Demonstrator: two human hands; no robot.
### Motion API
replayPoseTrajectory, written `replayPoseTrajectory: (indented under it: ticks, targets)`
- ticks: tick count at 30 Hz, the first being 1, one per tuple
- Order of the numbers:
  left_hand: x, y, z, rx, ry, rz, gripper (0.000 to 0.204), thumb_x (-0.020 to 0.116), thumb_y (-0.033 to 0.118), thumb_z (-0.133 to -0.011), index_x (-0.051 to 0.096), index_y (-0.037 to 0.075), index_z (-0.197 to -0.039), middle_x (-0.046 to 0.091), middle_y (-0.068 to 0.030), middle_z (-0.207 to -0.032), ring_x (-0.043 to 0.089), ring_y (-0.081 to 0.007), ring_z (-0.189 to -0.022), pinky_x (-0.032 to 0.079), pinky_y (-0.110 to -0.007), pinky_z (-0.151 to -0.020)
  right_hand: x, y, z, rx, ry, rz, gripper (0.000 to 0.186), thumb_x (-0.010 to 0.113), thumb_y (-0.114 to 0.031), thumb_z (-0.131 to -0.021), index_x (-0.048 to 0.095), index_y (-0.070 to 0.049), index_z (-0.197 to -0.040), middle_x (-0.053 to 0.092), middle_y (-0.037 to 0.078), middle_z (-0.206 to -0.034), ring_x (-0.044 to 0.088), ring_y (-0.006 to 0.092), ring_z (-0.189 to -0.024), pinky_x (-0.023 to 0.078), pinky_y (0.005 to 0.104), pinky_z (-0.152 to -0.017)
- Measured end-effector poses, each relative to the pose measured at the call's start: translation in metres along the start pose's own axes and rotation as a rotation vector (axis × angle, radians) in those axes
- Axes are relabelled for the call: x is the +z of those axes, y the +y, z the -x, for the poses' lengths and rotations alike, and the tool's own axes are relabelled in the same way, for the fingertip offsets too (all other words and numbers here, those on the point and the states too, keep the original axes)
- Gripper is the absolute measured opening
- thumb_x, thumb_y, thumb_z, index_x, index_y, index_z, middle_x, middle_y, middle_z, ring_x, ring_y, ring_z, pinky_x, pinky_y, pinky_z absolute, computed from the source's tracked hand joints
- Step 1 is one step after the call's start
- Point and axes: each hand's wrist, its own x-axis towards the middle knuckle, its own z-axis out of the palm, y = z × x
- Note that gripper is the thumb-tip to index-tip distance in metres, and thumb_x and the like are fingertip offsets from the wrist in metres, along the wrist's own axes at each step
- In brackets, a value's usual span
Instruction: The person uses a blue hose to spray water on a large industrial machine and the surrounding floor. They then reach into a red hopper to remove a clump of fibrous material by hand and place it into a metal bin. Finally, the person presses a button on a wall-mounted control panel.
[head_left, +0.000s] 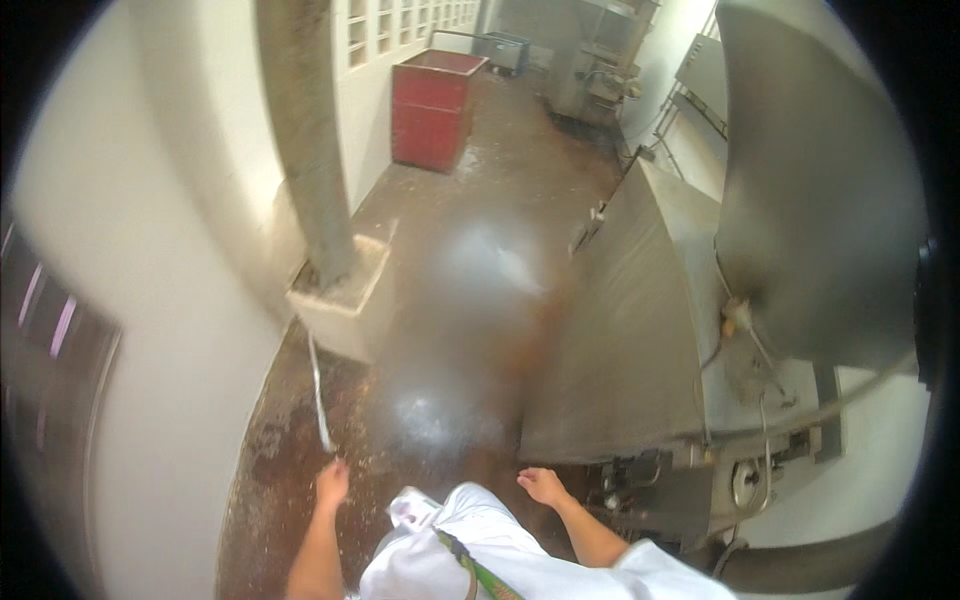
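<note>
My left hand [332, 482] is low in the view, its fingers curled together. Just beyond its fingertips ends a long, thin white strip [319, 395], which runs down from the near side of a white square-topped tub [345, 325]. Whether the fingers touch the strip or hold something small, I cannot make out. My right hand [543, 486] hangs in front of me to the right, loosely closed, with nothing showing in it. It is nearest to the lower edge of a large grey metal machine [620, 340].
A grey pillar-like shaft [308, 130] rises from the tub beside the white wall [150, 250]. Farther off stands a red bin [432, 115], with more machinery [590, 85] behind it. The brown floor [400, 205] looks wet. Pipes and a round fitting [746, 482] are at right.
</note>
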Motion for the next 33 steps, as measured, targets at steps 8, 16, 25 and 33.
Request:
replayPoseTrajectory:
  ticks: [8,16,25,33]
  targets:
    - [-0.042,0.433,-0.424,0.492,-0.123,-0.198,0.039,0.063,0.024,-0.097,0.068,0.001,-0.129,0.068,-0.0249,-0.129,0.064,-0.0416,-0.12,0.051,-0.046,-0.103,-0.173,-0.119,-0.277,0.042,0.287,-0.383,0.03,0.069,-0.024,-0.096,0.076,-0.001,-0.113,0.075,0.022,-0.112,0.074,0.0351,-0.103,0.057,0.0417,-0.091]
    - [-0.006,0.567,-0.541,0.275,-0.054,-0.025,0.029,0.067,0.023,-0.099,0.075,0.004,-0.119,0.077,-0.0199,-0.106,0.076,-0.0283,-0.095,0.057,-0.039,-0.086,-0.429,-0.335,-0.629,-0.405,0.231,-0.253,0.032,0.07,-0.025,-0.097,0.074,-0.002,-0.119,0.076,0.021,-0.105,0.075,0.0323,-0.098,0.058,0.0392,-0.086]
    - [0.021,0.699,-0.908,0.275,0.073,-0.108,0.02,0.062,0.017,-0.097,0.075,0.001,-0.098,0.072,-0.0242,-0.091,0.069,-0.0456,-0.087,0.055,-0.049,-0.075,-0.581,-0.327,-1.018,-0.248,0.288,-0.226,0.031,0.07,-0.024,-0.098,0.074,-0.003,-0.121,0.078,0.017,-0.102,0.075,0.0217,-0.092,0.057,0.0339,-0.084]
    - [0.055,0.983,-1.248,0.751,0.135,-0.111,0.021,0.064,0.014,-0.097,0.074,-0.001,-0.108,0.074,-0.021,-0.103,0.07,-0.0411,-0.095,0.056,-0.046,-0.084,-0.781,-0.361,-1.212,-0.138,0.334,-0.363,0.029,0.069,-0.02,-0.101,0.073,0.001,-0.121,0.078,0.013,-0.102,0.071,0.0143,-0.09,0.056,0.0302,-0.083]
